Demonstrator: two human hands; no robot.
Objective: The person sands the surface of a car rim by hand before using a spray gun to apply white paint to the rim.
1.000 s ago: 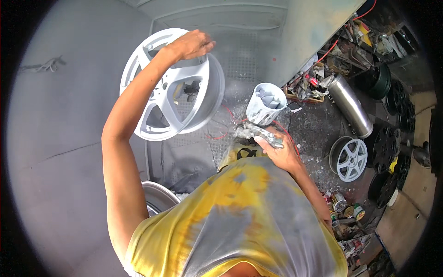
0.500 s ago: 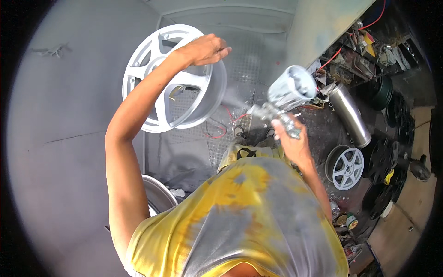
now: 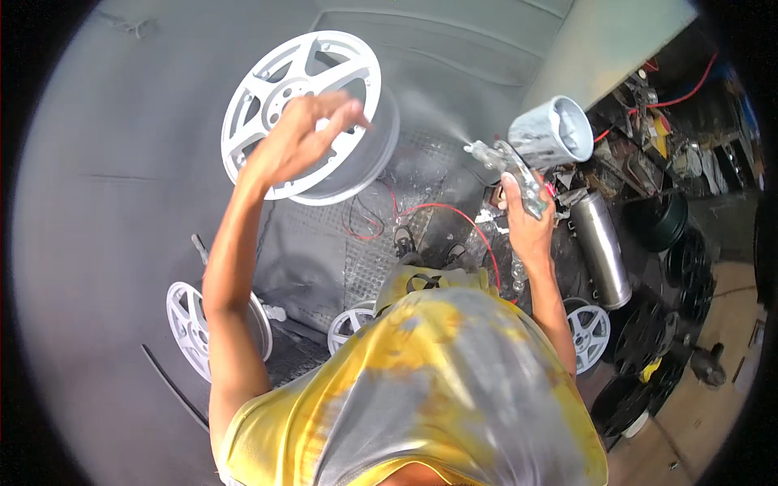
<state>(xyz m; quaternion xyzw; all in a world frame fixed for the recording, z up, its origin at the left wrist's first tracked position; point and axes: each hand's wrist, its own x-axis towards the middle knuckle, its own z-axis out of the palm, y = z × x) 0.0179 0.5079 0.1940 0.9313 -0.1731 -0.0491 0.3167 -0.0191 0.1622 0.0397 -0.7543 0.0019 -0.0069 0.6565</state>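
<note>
A white spoked wheel rim (image 3: pixel 292 85) hangs or stands raised at the upper left; its support is hidden. My left hand (image 3: pixel 298 139) is in front of its lower spokes, blurred, with fingers loosely stretched and nothing in them. Whether it touches the rim I cannot tell. Right of the wheel, my right hand (image 3: pixel 528 223) is wrapped round the handle of a spray gun (image 3: pixel 494 155). A paint-smeared whitish cup (image 3: pixel 535 134) sits on the gun. From the nozzle a pale mist (image 3: pixel 442 121) fans out up and left, toward the wheel's side.
A red hose (image 3: pixel 462 212) loops over the stained floor. More white rims stand at lower left (image 3: pixel 185 328), by my legs (image 3: pixel 344 328) and at right (image 3: pixel 590 334). A metal cylinder (image 3: pixel 601 251), dark rims (image 3: pixel 640 328) and a cluttered shelf (image 3: pixel 640 150) line the right side.
My left hand has moved down and left, from the wheel's upper right edge to across its face. The spray gun has shifted right and up, farther from the wheel. The view has also shifted.
</note>
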